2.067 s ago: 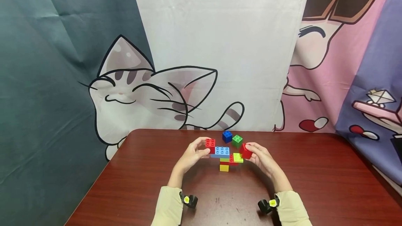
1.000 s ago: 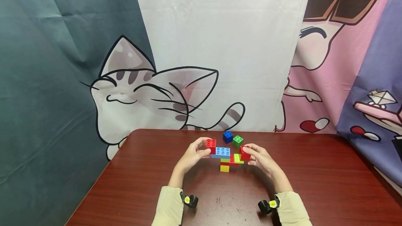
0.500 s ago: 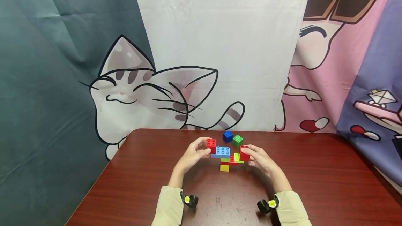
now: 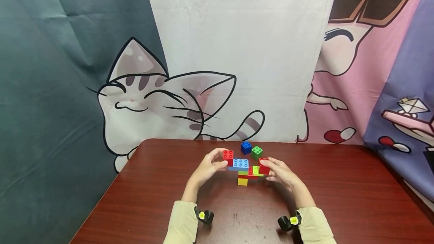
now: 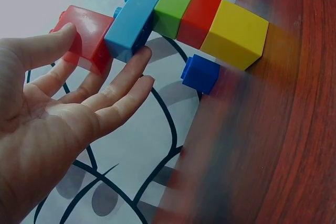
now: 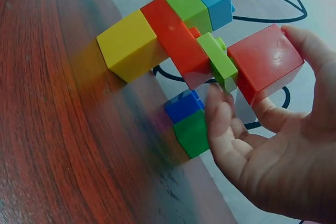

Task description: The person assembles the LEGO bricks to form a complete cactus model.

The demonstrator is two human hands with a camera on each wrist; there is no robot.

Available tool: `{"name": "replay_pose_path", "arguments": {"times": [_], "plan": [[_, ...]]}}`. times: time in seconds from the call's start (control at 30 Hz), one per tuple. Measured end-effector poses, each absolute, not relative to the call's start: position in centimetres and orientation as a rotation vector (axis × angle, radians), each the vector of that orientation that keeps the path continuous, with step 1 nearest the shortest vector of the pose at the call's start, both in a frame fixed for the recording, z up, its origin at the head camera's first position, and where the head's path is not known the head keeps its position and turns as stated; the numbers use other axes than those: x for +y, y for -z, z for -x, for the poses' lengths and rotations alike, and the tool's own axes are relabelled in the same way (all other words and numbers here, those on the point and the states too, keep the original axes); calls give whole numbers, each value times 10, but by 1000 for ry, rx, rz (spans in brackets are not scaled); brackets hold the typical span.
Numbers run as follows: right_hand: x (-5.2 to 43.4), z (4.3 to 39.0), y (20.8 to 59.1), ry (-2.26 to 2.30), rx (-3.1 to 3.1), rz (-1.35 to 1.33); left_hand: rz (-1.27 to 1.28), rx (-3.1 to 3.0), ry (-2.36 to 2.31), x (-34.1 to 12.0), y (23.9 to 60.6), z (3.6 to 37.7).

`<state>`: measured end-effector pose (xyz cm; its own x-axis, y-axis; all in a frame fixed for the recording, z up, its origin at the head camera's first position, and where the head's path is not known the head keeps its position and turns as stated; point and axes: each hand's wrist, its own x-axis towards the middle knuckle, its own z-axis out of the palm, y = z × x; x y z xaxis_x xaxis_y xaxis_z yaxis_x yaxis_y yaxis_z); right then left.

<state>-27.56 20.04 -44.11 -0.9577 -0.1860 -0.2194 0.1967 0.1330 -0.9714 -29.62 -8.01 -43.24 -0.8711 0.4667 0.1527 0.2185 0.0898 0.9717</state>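
On the dark red desk (image 4: 162,199) stands a small build of toy bricks (image 4: 245,170), and both hands are at it. At the bottom a yellow brick (image 4: 242,182) rests on the desk, with a red brick (image 6: 176,40) stacked on it, a green one (image 6: 189,6) above that, and a long light blue brick (image 4: 239,164) on top reaching out to the left. The left hand (image 4: 207,168) holds that left end: its thumb and fingers are curled round a red square brick (image 4: 228,156) that sits on the end of the light blue brick, the thumb above and the fingertips (image 5: 142,53) underneath, touching the blue one from below in the left wrist view. The right hand (image 4: 279,172) grips another red block (image 4: 263,166) between thumb and fingers and holds it against a lime green brick (image 6: 220,61) that juts out on the right side of the build; the two are touching. Behind the build, near the far edge of the desk, a dark blue cube (image 4: 245,147) and a green cube (image 4: 256,151) stand just beside each other, apart from the hands. Both forearms wear pale sleeves (image 4: 181,223), each with a small black camera at the wrist. Behind the desk hangs a cloth backdrop with a drawn cat (image 4: 145,97).
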Motion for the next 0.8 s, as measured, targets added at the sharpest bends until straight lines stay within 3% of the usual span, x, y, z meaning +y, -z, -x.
{"name": "replay_pose_path", "arguments": {"times": [0.8], "plan": [[201,277,447,2041,1969,2,-685,2142,-1882,-80,432,297]]}}
